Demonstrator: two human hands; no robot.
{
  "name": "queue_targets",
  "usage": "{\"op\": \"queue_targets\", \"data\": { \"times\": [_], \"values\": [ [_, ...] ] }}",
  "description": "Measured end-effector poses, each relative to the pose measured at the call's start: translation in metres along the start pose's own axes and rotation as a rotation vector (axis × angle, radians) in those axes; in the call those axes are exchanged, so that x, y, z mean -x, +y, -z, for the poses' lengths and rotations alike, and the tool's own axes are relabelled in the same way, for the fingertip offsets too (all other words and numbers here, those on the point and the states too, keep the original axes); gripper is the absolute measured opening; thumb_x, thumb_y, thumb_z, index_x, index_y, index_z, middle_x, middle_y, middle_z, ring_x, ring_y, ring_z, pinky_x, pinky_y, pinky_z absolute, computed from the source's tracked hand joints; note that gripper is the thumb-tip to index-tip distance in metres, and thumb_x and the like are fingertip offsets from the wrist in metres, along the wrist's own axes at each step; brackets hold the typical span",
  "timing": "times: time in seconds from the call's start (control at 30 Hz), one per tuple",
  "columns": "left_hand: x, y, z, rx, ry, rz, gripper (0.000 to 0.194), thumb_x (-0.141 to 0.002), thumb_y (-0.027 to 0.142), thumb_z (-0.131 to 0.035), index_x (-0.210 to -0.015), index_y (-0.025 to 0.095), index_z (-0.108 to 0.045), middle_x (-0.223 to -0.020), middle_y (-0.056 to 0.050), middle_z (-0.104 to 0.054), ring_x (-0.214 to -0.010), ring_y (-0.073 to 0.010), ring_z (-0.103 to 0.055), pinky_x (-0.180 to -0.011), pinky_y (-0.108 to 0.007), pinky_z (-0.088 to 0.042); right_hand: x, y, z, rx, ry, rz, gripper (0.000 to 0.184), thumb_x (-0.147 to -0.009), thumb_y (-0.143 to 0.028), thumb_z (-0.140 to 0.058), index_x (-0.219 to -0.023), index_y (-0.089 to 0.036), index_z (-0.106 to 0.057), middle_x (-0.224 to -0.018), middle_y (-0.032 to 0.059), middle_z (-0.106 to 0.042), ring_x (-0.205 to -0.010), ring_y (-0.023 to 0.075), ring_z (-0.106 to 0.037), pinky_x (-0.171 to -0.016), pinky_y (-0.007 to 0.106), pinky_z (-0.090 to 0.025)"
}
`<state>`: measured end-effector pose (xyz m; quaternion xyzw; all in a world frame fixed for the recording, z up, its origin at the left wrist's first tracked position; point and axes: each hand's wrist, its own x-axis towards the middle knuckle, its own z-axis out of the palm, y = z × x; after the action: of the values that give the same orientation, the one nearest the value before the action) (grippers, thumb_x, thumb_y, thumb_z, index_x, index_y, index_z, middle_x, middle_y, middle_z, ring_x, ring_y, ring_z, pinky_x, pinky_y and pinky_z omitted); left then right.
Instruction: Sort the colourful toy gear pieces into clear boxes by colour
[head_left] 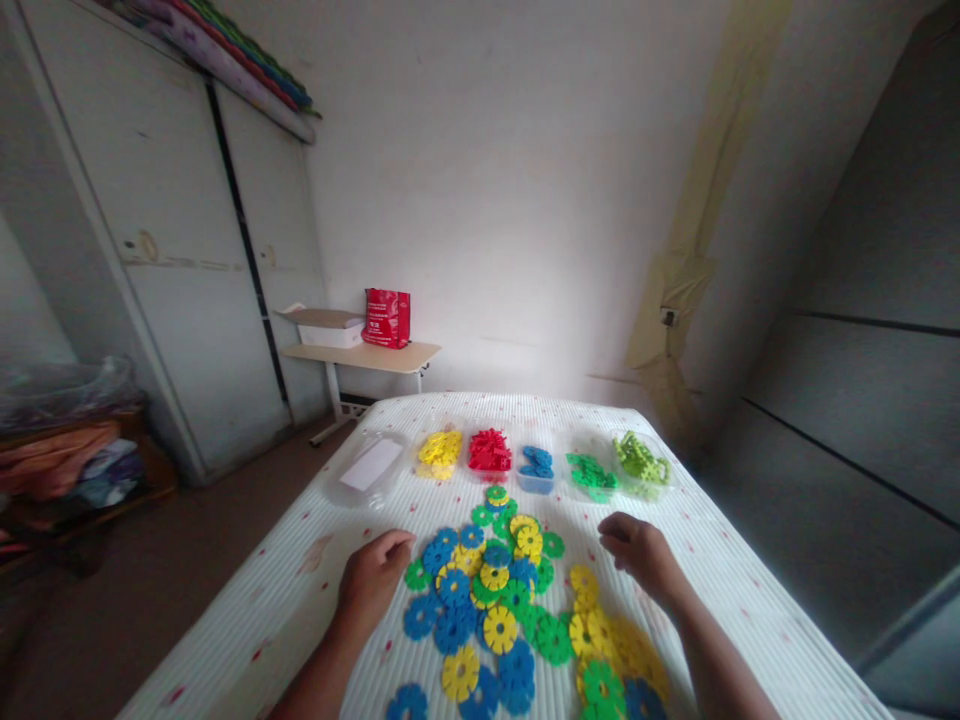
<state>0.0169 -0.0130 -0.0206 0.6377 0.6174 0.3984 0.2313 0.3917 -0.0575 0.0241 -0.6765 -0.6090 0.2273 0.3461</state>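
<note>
A loose heap of flower-shaped plastic discs in blue (454, 628), yellow (500, 630) and green (554, 638) lies spread on the table between my two hands. My left hand (377, 572) is at the heap's left side, fingers curled in and thumb on top, with no disc showing in it. At the right, my right hand (637, 552) hovers or rests above the cloth, also curled, apart from the discs and with nothing visible in it. A yellow pile (611, 640) sits just left of my right forearm.
Along the far side stand clear tubs of yellow (439, 450), red (490, 452), blue (537, 463), green (592, 473) and light green pieces (640, 460). A clear lid or tray with a white card (372, 464) lies at left. A side table (405, 356) bears a red bag (387, 318).
</note>
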Motion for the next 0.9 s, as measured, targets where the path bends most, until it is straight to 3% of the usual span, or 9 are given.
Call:
{"op": "queue_targets", "data": {
  "times": [0.17,0.37,0.57,0.73,0.9],
  "values": [
    [0.007,0.014,-0.002,-0.019,-0.043,-0.201,0.025,-0.076,0.031,-0.047,-0.078,0.019,-0.068,-0.081,-0.003,-0.069,-0.078,-0.0172,-0.062,-0.073,-0.027,-0.047,0.002,0.019,-0.004,0.159,0.028,-0.035,0.019,-0.069,-0.028,-0.042,-0.068,-0.019,-0.059,-0.057,-0.0006,-0.060,-0.053,0.0136,-0.056,-0.054,0.024,-0.040],
    [0.016,0.032,-0.011,-0.144,-0.105,-0.455,0.017,-0.074,0.026,-0.053,-0.071,0.022,-0.069,-0.083,-0.005,-0.064,-0.086,-0.0194,-0.056,-0.080,-0.032,-0.044,-0.001,0.025,-0.006,0.235,0.053,0.007,0.020,-0.071,-0.027,-0.044,-0.072,-0.019,-0.062,-0.070,0.0032,-0.067,-0.067,0.0175,-0.059,-0.064,0.025,-0.041],
    [0.018,0.034,-0.017,-0.217,-0.129,-0.447,0.017,-0.062,0.026,-0.065,-0.078,0.025,-0.071,-0.095,-0.005,-0.064,-0.093,-0.0228,-0.054,-0.082,-0.036,-0.043,0.000,0.025,-0.007,0.248,0.051,-0.017,0.018,-0.072,-0.027,-0.045,-0.072,-0.021,-0.062,-0.070,0.0020,-0.067,-0.068,0.0173,-0.060,-0.063,0.024,-0.041],
    [0.016,0.025,-0.018,-0.151,-0.165,-0.477,0.028,-0.069,0.017,-0.051,-0.084,0.026,-0.073,-0.099,-0.005,-0.064,-0.097,-0.0209,-0.054,-0.087,-0.035,-0.042,0.000,0.024,-0.007,0.252,0.045,-0.010,0.018,-0.072,-0.026,-0.045,-0.073,-0.021,-0.063,-0.073,0.0027,-0.068,-0.069,0.0177,-0.060,-0.065,0.024,-0.041],
    [0.016,0.020,-0.015,-0.158,-0.241,-0.466,0.043,-0.058,0.008,-0.050,-0.090,0.027,-0.072,-0.114,-0.004,-0.061,-0.106,-0.0226,-0.052,-0.093,-0.037,-0.039,0.001,0.022,-0.007,0.260,0.040,-0.019,0.018,-0.073,-0.025,-0.045,-0.072,-0.021,-0.062,-0.073,0.0027,-0.068,-0.069,0.0173,-0.060,-0.064,0.024,-0.041]
  ]
}}
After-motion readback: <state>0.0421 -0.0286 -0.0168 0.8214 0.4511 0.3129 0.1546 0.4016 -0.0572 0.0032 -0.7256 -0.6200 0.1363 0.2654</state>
